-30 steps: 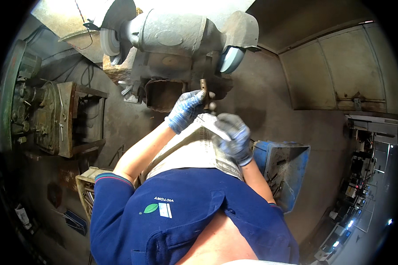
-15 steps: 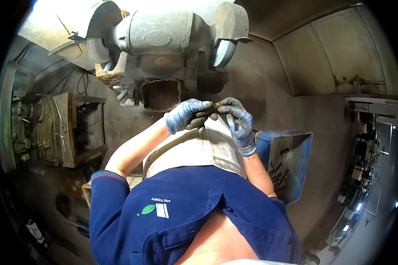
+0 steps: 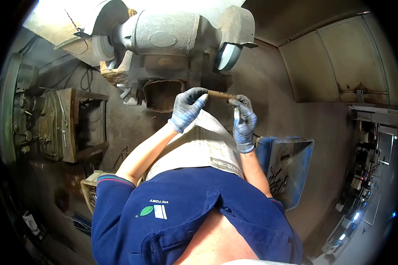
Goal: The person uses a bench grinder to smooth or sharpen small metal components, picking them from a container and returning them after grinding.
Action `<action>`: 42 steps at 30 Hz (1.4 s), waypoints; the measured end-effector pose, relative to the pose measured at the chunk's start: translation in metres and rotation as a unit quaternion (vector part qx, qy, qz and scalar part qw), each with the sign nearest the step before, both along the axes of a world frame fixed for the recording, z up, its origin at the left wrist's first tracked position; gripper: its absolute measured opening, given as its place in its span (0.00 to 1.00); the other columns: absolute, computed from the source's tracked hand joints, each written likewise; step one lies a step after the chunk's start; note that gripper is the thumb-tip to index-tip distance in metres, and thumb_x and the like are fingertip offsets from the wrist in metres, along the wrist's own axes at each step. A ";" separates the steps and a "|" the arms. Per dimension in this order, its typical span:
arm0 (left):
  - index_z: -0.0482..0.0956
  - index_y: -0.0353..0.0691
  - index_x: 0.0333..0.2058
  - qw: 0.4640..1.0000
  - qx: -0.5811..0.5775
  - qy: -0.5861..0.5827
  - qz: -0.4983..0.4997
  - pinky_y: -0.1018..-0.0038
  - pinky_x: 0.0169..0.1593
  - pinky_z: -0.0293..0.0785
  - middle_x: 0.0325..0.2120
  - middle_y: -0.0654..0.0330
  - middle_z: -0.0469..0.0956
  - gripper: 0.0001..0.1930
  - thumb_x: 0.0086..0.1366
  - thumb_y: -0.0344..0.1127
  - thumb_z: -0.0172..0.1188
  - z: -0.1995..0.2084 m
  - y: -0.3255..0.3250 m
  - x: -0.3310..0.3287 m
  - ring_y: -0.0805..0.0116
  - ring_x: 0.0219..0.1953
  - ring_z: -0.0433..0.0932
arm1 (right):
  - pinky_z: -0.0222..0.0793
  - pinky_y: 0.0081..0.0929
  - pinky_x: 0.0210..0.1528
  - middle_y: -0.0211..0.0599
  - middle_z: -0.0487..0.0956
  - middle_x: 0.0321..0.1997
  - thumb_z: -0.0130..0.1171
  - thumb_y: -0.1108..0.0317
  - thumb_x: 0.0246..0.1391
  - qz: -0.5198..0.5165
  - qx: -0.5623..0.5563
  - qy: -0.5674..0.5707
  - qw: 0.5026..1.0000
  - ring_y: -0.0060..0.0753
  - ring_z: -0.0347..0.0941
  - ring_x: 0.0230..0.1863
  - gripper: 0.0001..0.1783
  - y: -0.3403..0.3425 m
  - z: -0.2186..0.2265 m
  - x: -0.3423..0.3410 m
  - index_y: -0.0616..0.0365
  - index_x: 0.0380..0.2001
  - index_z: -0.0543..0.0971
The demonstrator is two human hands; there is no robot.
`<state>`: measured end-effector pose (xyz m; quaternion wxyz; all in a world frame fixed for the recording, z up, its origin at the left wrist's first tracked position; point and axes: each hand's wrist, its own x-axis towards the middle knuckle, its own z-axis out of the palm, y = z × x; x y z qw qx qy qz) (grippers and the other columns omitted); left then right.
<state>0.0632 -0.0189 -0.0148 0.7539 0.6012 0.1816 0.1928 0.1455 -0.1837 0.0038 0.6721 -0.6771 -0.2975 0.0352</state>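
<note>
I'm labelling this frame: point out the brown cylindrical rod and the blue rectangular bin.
Brown cylindrical rod [image 3: 220, 94]: head view, middle of its length.
Blue rectangular bin [image 3: 263, 153]: head view, outer left wall.

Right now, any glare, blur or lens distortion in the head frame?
Head view: white glare along the top, beyond the bench grinder; same head view: brown rod fairly sharp, little smear; head view again: tan panels at right bowed by the fisheye, corners black.

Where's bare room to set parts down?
Bare: brownish floor between the blue rectangular bin and beige panels. Crowded: that bin, holding dark slender pieces; between gloved left hand and gloved right hand, bridged by a brown cylindrical rod.
</note>
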 end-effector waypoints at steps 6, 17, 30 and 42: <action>0.78 0.30 0.38 0.998 0.018 0.032 0.046 0.83 0.33 0.72 0.27 0.62 0.79 0.09 0.59 0.27 0.58 0.003 -0.001 0.014 0.82 0.29 0.74 | 0.67 0.26 0.49 0.39 0.72 0.45 0.54 0.77 0.51 0.027 0.002 0.008 1.000 0.31 0.69 0.47 0.10 0.002 -0.008 0.022 0.65 0.37 0.79; 0.78 0.30 0.39 0.995 -0.070 0.042 0.049 0.82 0.34 0.74 0.29 0.61 0.79 0.10 0.59 0.26 0.58 -0.011 -0.013 0.055 0.80 0.29 0.75 | 0.68 0.37 0.55 0.42 0.69 0.50 0.49 0.71 0.58 0.080 0.067 0.164 0.981 0.36 0.71 0.49 0.12 -0.007 -0.019 0.055 0.67 0.41 0.77; 0.78 0.30 0.37 0.980 -0.188 0.043 0.055 0.79 0.34 0.76 0.29 0.59 0.79 0.08 0.58 0.24 0.57 -0.053 -0.005 0.096 0.76 0.28 0.76 | 0.67 0.30 0.55 0.42 0.75 0.49 0.54 0.79 0.52 0.033 -0.116 -0.050 0.991 0.35 0.73 0.49 0.12 -0.006 -0.061 0.096 0.63 0.41 0.78; 0.78 0.30 0.34 0.979 -0.182 0.049 0.077 0.75 0.36 0.79 0.29 0.57 0.79 0.05 0.58 0.23 0.58 -0.064 -0.012 0.104 0.70 0.29 0.79 | 0.68 0.25 0.51 0.41 0.77 0.44 0.53 0.81 0.52 0.024 -0.130 -0.074 0.988 0.30 0.74 0.46 0.10 -0.006 -0.073 0.109 0.64 0.38 0.79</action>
